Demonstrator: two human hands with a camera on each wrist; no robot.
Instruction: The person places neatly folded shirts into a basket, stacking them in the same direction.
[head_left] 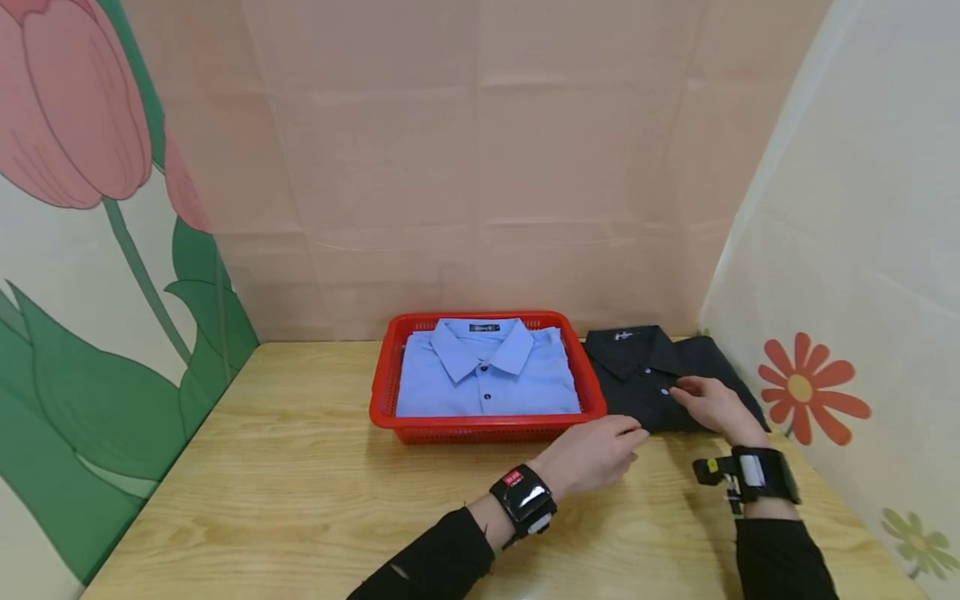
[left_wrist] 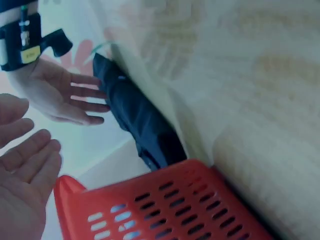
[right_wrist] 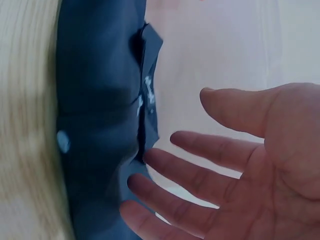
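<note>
hands open, both of yours: right hand point(head_left: 714, 406) hovers over the folded black shirt point(head_left: 645, 375), left hand point(head_left: 596, 454) at its near edge, red basket point(head_left: 390, 392) to its left.

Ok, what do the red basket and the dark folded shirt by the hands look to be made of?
The red slotted basket looks like moulded plastic: uniform colour, slight sheen, rows of punched slots in its wall. The dark navy folded collared shirt looks like matte woven cloth, probably cotton or a blend, with soft creases, a stitched collar and small pale buttons.

Wooden table point(head_left: 300, 500), pink and floral backdrop walls point(head_left: 480, 167)
</note>
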